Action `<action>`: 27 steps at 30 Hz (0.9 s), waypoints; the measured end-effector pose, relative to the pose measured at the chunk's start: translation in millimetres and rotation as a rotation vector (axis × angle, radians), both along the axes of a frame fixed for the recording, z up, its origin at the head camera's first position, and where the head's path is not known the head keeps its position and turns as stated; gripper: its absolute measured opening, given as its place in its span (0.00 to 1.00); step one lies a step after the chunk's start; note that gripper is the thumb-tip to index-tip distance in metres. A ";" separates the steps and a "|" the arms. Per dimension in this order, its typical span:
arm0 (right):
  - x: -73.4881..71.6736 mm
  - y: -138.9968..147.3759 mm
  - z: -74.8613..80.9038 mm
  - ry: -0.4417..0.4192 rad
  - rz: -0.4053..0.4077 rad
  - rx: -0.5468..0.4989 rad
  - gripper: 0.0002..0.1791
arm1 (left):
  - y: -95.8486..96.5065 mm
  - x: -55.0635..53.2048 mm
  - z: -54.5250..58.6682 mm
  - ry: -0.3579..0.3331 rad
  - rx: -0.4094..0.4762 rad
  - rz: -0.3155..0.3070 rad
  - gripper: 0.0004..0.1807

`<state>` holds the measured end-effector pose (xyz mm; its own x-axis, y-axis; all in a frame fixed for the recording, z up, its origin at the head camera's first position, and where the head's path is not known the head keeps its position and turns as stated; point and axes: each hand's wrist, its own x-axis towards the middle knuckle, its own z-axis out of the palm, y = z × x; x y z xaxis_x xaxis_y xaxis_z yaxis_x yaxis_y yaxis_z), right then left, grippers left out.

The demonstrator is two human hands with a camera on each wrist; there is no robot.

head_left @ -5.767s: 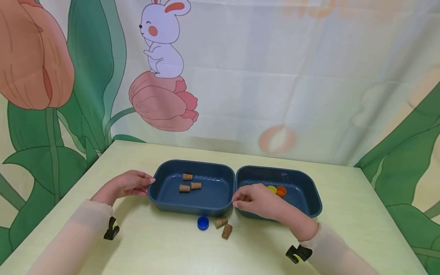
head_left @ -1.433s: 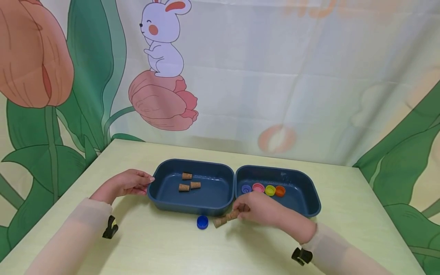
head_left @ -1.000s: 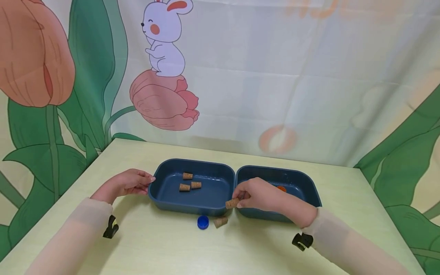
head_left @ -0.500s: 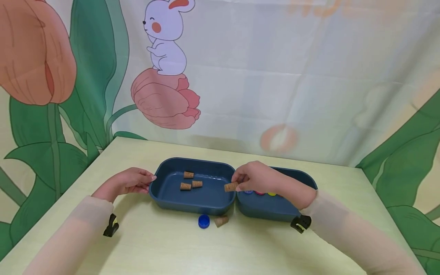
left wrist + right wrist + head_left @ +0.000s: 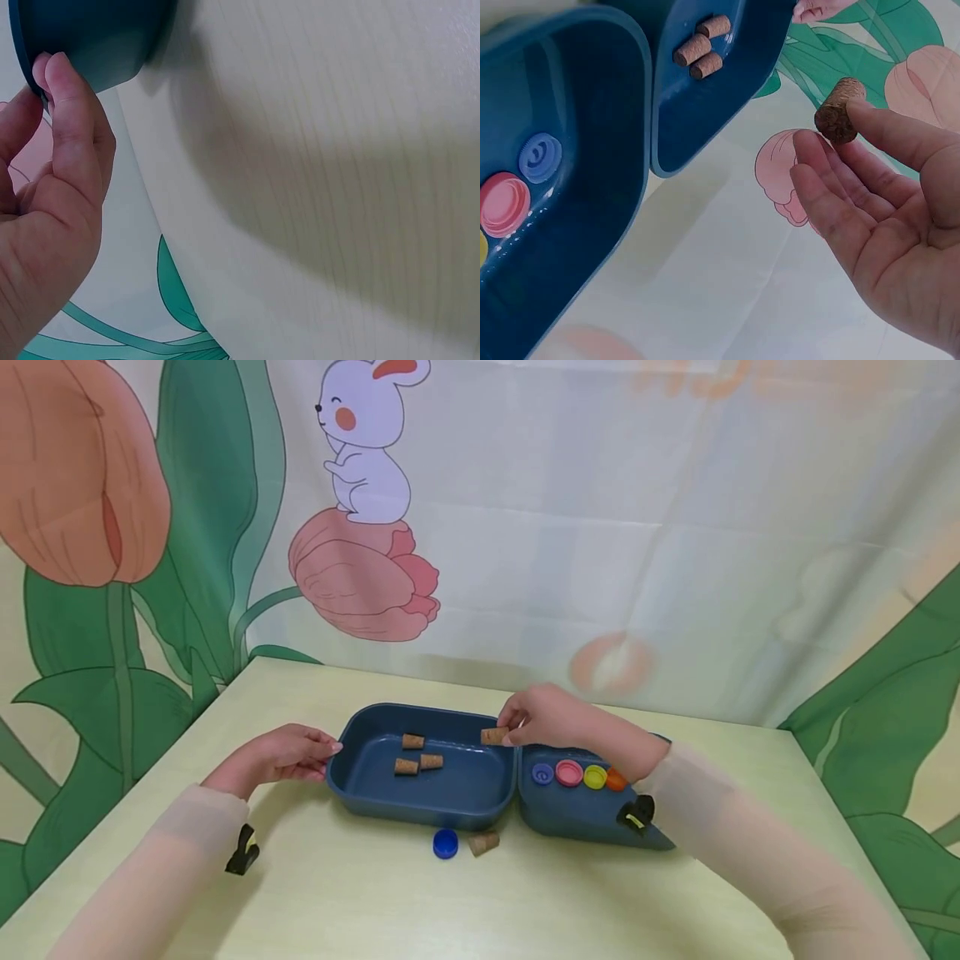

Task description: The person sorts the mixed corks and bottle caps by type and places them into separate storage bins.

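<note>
My right hand [image 5: 551, 718] pinches a cork stopper [image 5: 492, 736] between thumb and fingertips, raised over the right end of the left blue bin [image 5: 420, 814]. The right wrist view shows the same cork [image 5: 840, 110] at the fingertips of my right hand [image 5: 900, 217]. Three more corks [image 5: 407, 767] lie on that bin's floor. My left hand [image 5: 288, 753] grips the bin's left end, with thumb and finger at the rim in the left wrist view. On the table in front lie a blue bottle cap [image 5: 446, 843] and one cork [image 5: 483, 842].
A second blue bin [image 5: 592, 822] stands right beside the first. In it sit a purple cap [image 5: 542, 773], a pink cap [image 5: 569, 773], a yellow cap [image 5: 595, 777] and an orange cap [image 5: 616, 779]. My right forearm crosses above this bin. A printed curtain [image 5: 525, 568] hangs behind the table.
My right hand has picked up a cork from the table near the bins' front and carried it up and back over the left bin. My left hand has stayed at the bin's left end.
</note>
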<state>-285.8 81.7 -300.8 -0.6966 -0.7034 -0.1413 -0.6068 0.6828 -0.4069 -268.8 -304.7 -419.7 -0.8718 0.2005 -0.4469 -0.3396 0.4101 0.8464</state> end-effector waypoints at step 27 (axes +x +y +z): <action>-58.3 -67.4 9.0 -0.010 -0.065 0.036 0.13 | 2.3 0.3 5.5 -0.010 0.004 0.001 0.11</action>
